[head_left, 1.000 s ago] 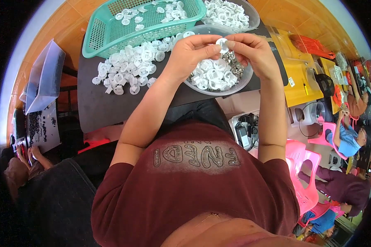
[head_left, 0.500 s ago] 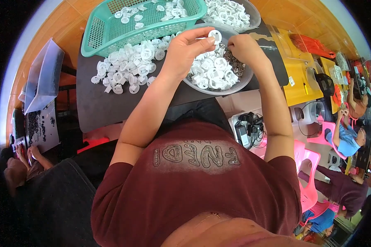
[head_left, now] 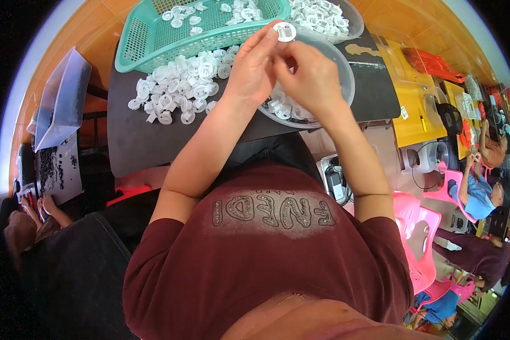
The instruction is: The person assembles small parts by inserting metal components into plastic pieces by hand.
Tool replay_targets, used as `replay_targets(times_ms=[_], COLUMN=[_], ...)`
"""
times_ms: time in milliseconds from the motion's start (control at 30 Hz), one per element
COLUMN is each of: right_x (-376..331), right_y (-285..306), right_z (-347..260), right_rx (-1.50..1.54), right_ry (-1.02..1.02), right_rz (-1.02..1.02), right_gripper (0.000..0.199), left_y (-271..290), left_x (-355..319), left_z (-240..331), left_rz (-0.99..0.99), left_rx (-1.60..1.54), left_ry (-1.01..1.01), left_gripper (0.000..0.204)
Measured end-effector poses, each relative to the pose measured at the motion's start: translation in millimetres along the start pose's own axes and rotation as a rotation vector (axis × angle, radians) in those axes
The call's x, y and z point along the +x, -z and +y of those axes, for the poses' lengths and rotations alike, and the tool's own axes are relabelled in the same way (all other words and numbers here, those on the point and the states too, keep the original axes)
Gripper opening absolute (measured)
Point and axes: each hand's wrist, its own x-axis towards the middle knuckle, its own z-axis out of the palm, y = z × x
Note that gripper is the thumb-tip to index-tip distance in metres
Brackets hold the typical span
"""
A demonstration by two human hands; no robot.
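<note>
My left hand point(head_left: 250, 71) pinches a round white plastic part point(head_left: 286, 32) with a slot in its face, between thumb and fingertips, at the far side of the table. Close against it is my right hand point(head_left: 311, 76), its fingers curled together just below the part. Whatever those fingers hold, if anything, is hidden. Both hands are over a clear plastic bowl point(head_left: 348, 73). More white parts point(head_left: 283, 106) show inside it below my wrists. Left of my hands, a heap of similar white parts point(head_left: 175, 90) lies on the dark table point(head_left: 136, 141).
A green perforated basket point(head_left: 144, 61) with white parts stands behind the heap. Beyond the bowl is another bowl point(head_left: 358, 25) of white parts. Yellow tabletop point(head_left: 399, 122) lies to the right, with pink chairs point(head_left: 416, 243) below. Other people work at both sides.
My right hand has left the small brownish metallic pieces in the bowl and come left to the white part. My left hand has raised the part slightly, to the left.
</note>
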Motion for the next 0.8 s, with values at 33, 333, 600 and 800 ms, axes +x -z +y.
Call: replay_targets(times_ms=[33,333,600,800], right_x=[-2,4,2,-9], right_y=[-1,21,12,12], right_z=[-5,16,13,-1], right_rx=[0.005,0.515,0.148,0.203], right_ry=[0.001,-0.363,0.092,-0.193], right_rz=[-0.001,-0.3,-0.302,-0.275], right_gripper=[0.012,0.018,0.018,0.013], left_y=[1,-1,10,1], left_x=[-1,-1,3,-1], left_z=[1,7,1,5], left_rz=[0.026,0.046,0.012,0.04], left_rx=[-0.034,-0.108,-0.14,-0.162], left_ry=[0.052,0.145,0.137,0.133], left_gripper=[0.041,0.039,0.037,0.038])
